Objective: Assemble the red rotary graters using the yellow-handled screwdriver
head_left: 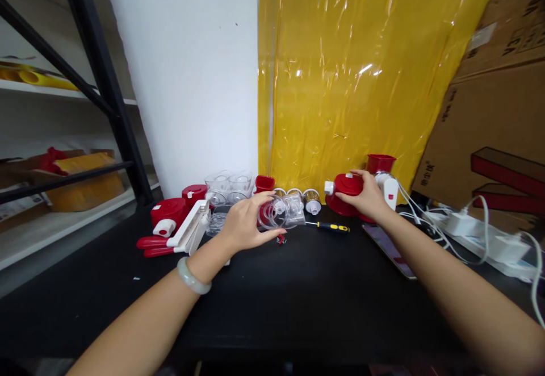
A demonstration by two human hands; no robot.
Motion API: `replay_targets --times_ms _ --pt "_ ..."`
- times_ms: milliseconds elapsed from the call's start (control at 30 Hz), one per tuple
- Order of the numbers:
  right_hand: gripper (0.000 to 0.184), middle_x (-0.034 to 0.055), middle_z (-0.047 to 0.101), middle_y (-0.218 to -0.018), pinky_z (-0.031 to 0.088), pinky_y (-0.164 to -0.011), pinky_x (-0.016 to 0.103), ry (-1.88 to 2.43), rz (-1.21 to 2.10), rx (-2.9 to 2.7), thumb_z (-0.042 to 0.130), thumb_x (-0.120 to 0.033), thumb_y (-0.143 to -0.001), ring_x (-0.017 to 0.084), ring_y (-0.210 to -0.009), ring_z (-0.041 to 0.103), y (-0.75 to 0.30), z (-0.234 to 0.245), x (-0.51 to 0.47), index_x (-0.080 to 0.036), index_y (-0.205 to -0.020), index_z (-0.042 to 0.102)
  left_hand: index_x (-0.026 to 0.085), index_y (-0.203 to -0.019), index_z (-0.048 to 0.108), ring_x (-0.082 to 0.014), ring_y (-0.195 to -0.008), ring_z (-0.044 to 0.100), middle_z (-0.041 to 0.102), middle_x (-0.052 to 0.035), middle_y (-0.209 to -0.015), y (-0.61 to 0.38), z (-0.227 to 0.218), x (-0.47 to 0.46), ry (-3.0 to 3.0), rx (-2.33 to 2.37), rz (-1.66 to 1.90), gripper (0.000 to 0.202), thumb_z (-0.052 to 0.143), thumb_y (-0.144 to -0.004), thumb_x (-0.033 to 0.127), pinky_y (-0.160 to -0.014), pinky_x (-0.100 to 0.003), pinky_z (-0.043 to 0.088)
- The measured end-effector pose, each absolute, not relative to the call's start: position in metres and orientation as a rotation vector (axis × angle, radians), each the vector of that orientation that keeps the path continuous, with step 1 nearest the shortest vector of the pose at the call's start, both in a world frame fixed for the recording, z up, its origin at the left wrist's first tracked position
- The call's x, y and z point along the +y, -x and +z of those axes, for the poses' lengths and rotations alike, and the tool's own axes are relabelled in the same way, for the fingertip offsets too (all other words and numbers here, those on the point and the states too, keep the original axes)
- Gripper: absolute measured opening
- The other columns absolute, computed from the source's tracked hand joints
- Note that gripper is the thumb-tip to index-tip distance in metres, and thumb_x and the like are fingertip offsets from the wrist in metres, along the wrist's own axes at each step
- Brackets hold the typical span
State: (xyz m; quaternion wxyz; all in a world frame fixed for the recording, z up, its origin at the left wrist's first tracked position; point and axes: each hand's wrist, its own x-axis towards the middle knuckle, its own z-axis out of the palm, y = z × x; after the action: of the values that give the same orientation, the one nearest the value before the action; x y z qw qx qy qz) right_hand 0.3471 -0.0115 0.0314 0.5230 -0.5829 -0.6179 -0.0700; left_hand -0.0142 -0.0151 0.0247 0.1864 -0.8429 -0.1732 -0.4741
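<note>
My left hand (244,225), with a pale bangle on its wrist, is closed around a clear round plastic piece (272,212) with ring-like edges. Thumb and fingers grip it from the left. Over on the right, my right hand (365,197) has its fingers around a red round housing (347,186) with a white knob on its left side. Beside my left hand lies a white device with red handles (191,231). A screwdriver (333,228) with a black and yellow handle rests between my hands. Small red and metal bits (281,240) are near my left thumb.
Clear cups (230,182) and red housings (168,212) stand at the back left. Several small cylinders (312,201) line the back. A tablet (388,249), white cables and a power strip (489,242) occupy the right. A cardboard box (489,115) leans there.
</note>
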Motion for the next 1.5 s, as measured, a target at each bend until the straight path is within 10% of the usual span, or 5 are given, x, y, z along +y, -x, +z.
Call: replay_targets --times_ms 633,767,967,1200,1500 --pt "0.099 0.0134 0.042 -0.154 0.033 -0.116 0.046 0.849 1.211 -2.254 0.082 -0.025 -0.068 0.025 -0.141 0.043 -0.298 0.028 -0.031 -0.027 -0.152 0.03 0.022 -0.131 0.044 -0.0291 -0.111 0.069 0.067 -0.0142 -0.124 0.023 0.033 -0.013 2.339 -0.371 -1.388 0.074 0.077 -0.07 0.048 -0.086 -0.046 0.061" --pt "0.109 0.0135 0.041 -0.155 0.039 -0.112 0.047 0.89 1.15 -2.311 0.08 -0.022 -0.069 0.025 -0.138 0.046 -0.295 0.032 -0.032 -0.028 -0.158 0.017 0.022 -0.13 0.043 -0.0284 -0.111 0.069 0.068 -0.0139 -0.122 0.024 0.034 -0.013 2.323 -0.374 -1.396 0.074 0.078 -0.07 0.048 -0.087 -0.045 0.061" --pt "0.094 0.0085 0.043 -0.154 0.036 -0.115 0.046 1.092 0.844 -2.377 0.081 -0.026 -0.066 0.028 -0.14 0.045 -0.304 0.059 -0.032 -0.026 -0.151 0.04 0.021 -0.139 0.038 -0.029 -0.112 0.068 0.068 -0.015 -0.122 0.026 0.038 -0.005 2.268 -0.314 -1.291 0.084 0.077 -0.073 0.055 -0.089 -0.045 0.059" --pt "0.056 0.0078 0.057 -0.141 0.036 -0.116 0.053 0.827 0.731 -2.035 0.066 -0.043 -0.086 0.025 -0.134 0.05 -0.272 0.105 -0.02 -0.032 -0.139 0.049 0.022 -0.151 0.03 -0.0268 -0.133 0.053 0.058 -0.0156 -0.139 0.019 0.058 -0.003 2.393 -0.238 -0.96 0.066 0.061 -0.093 0.022 -0.115 -0.055 0.037" --pt "0.073 0.0104 0.046 -0.148 0.028 -0.119 0.055 0.847 0.471 -1.902 0.071 -0.056 -0.078 0.029 -0.142 0.038 -0.258 0.089 0.002 -0.028 -0.14 0.047 0.03 -0.143 0.045 -0.0207 -0.139 0.047 0.057 -0.0076 -0.142 -0.018 0.084 -0.01 2.561 -0.065 -0.644 0.057 0.046 -0.094 0.001 -0.119 -0.05 0.035"
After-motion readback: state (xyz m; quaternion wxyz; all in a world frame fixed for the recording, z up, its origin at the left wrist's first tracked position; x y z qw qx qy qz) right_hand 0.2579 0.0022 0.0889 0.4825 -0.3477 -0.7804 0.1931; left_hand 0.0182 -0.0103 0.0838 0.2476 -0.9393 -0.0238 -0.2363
